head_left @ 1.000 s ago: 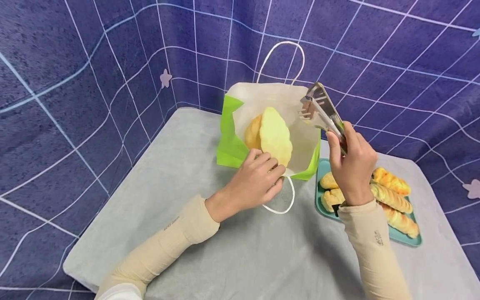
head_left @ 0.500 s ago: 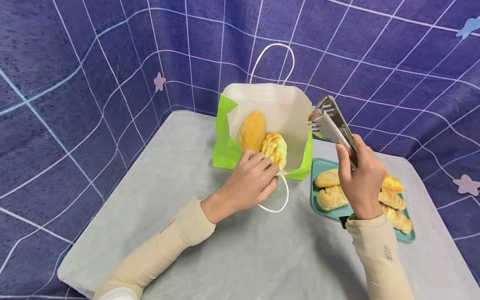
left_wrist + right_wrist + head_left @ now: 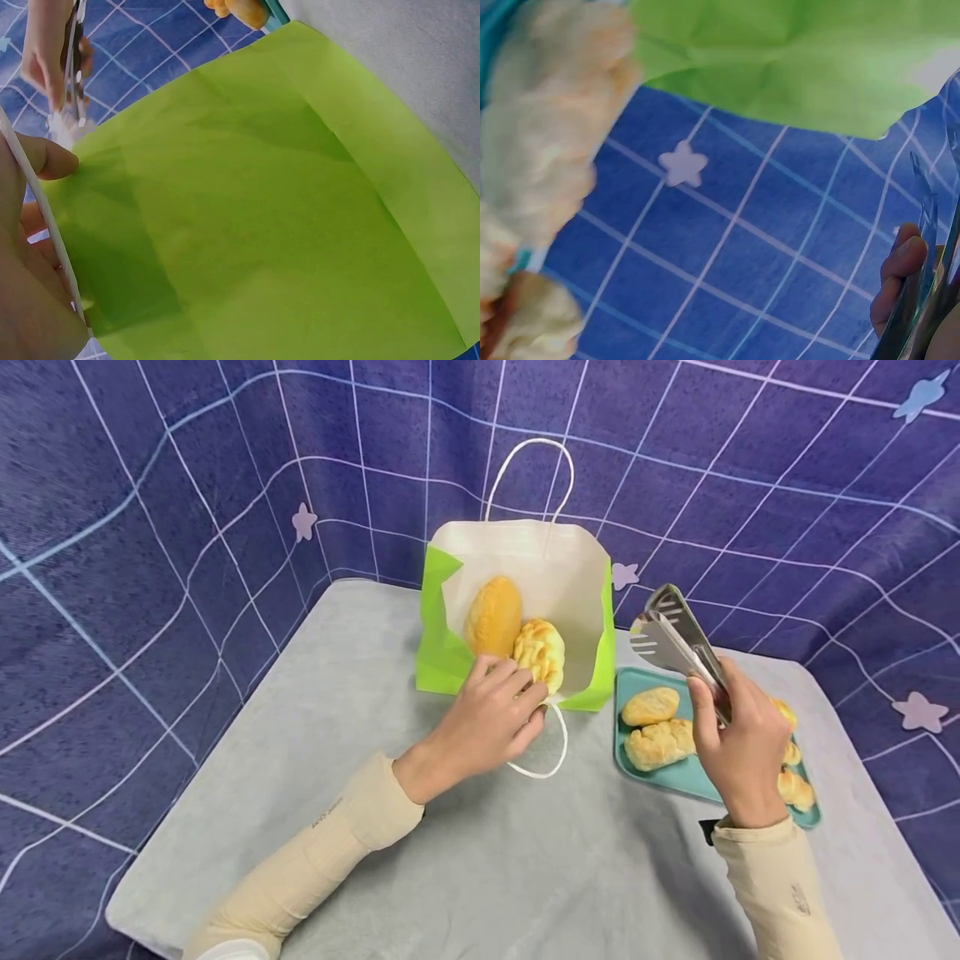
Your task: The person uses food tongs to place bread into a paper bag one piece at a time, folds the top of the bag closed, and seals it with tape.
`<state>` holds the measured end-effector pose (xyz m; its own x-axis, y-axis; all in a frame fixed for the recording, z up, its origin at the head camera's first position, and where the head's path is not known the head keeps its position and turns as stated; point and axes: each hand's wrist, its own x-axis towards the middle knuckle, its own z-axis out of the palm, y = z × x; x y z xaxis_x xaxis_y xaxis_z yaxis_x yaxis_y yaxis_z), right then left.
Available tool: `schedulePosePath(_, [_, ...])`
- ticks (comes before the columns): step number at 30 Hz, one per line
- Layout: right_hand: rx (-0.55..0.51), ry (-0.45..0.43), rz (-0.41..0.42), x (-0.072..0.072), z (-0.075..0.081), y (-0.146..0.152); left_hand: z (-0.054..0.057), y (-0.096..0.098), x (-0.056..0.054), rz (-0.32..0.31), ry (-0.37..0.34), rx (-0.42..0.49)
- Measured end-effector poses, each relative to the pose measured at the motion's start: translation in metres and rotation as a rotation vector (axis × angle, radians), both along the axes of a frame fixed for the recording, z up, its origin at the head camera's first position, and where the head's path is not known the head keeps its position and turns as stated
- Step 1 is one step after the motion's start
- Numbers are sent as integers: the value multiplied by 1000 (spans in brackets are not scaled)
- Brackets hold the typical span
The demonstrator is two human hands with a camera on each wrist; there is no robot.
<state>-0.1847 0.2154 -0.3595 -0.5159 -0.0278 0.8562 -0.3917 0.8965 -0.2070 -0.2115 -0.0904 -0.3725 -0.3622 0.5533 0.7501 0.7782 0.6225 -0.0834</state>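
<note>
My left hand (image 3: 491,718) grips the near rim of a green paper bag (image 3: 437,647) with a white inside, its fingers hooked over the edge. In the left wrist view, the bag's green side (image 3: 255,187) fills most of the picture, with the thumb on the rim. Inside the bag lie a smooth oval bread roll (image 3: 495,614) and a ridged, browned bun (image 3: 540,652). My right hand (image 3: 742,735) holds metal food tongs (image 3: 686,639) above the tray, right of the bag. The tongs' slotted ends stand apart with no bread between them.
A teal tray (image 3: 682,781) to the right carries several breads, including a small oval roll (image 3: 651,706) and a knobbly loaf (image 3: 660,743); my right hand hides some. A white cord handle (image 3: 562,743) hangs at the bag's front. Behind the grey table (image 3: 480,877) hangs a blue grid-patterned curtain (image 3: 360,427).
A pale yellow bread at the bag's mouth has dropped in, and the ridged bun now shows. My right hand with the tongs has moved right and down over the tray. The left hand keeps its grip.
</note>
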Motion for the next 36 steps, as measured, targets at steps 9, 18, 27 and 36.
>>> schedulePosePath(9, [-25,-129,-144,26,-26,40,1,1,-3,-6,-4,4])
schedulePosePath(18, [-113,-328,-276,52,-48,67,1,2,-4,-11,-13,15])
schedulePosePath(27, [-85,-553,-362,82,-57,81,-1,4,-5,-12,-10,19])
schedulePosePath(36, [69,-795,-326,104,-63,95,0,6,-5,-14,-2,26])
